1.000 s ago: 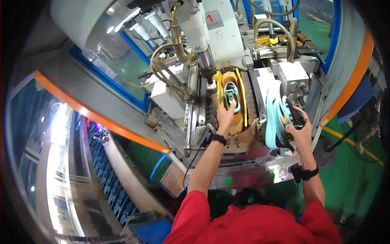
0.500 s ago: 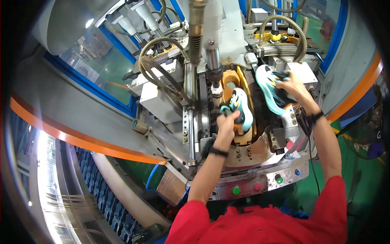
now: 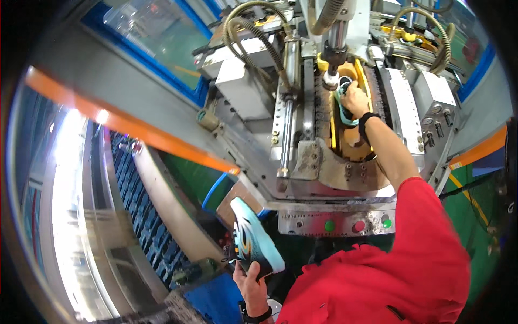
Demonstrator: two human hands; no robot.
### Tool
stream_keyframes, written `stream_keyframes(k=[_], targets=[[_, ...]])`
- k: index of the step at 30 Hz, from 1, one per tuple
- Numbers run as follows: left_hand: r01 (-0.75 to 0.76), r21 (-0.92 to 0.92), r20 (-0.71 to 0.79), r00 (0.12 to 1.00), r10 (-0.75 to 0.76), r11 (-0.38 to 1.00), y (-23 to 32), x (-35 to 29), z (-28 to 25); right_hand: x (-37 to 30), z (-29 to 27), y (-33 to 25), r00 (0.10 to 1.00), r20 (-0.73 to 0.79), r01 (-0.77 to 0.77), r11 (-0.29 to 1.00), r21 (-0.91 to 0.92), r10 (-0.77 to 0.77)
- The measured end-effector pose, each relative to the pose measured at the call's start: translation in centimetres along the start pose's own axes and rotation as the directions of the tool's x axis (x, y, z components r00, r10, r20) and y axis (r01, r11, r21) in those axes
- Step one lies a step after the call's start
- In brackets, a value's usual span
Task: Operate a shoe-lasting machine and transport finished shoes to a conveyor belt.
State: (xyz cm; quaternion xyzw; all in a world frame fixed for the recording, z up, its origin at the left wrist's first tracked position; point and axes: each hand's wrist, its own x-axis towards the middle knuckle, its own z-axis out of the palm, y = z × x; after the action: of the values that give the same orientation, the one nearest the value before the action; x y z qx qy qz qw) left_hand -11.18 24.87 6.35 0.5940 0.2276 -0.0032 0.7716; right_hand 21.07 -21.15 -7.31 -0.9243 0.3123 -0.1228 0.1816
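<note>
Low on the left, my left hand (image 3: 252,285) grips a light-blue and black sneaker (image 3: 252,235) by its heel end, with the toe pointing up and away from me. My right hand (image 3: 355,101) reaches into the press and closes round a second shoe (image 3: 346,114), dark with a light-blue edge. That shoe lies in the yellow-walled mould cradle (image 3: 356,146); my fingers and palm hide part of it. Just left of the right hand hangs the press's vertical rod with a white tip (image 3: 331,81).
A metal control panel (image 3: 337,221) with green and red buttons runs along the machine's front. An orange curved rail (image 3: 145,141) and a conveyor with blue links (image 3: 141,216) lie to the left. A ribbed hose (image 3: 245,21) arches over a white box (image 3: 241,89).
My left hand has carried its shoe out of the cradle, down and left to beside my body. My right hand has moved its shoe leftward from the right side into the cradle.
</note>
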Motion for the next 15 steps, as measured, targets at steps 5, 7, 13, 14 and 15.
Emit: stream_keyframes(k=[5,7,13,14,15], targets=[[0.125,-0.111,-0.387,0.908,-0.159,0.986,-3.4,-6.3,-3.8,-12.2,-4.7,-4.1,0.842,-0.151,0.538,0.819,0.197,-0.517],[0.084,-0.126,-0.389,0.912,-0.127,0.989,-6.3,-7.6,-4.3,-22.2,-6.8,-4.6,0.775,-0.126,0.605,0.668,0.432,-0.62],[0.024,-0.294,-0.373,0.918,-0.138,0.956,-9.0,-13.1,-3.9,-36.1,3.9,1.2,0.449,0.142,0.739,0.456,0.496,-0.882],[0.022,-0.301,-0.399,0.905,-0.147,0.953,-9.7,-14.1,-4.5,-36.3,6.7,2.5,0.407,0.157,0.756,0.428,0.495,-0.9],[0.018,-0.308,-0.425,0.892,-0.154,0.951,-10.6,-15.3,-5.3,-36.5,9.1,3.5,0.365,0.167,0.772,0.398,0.496,-0.916]])
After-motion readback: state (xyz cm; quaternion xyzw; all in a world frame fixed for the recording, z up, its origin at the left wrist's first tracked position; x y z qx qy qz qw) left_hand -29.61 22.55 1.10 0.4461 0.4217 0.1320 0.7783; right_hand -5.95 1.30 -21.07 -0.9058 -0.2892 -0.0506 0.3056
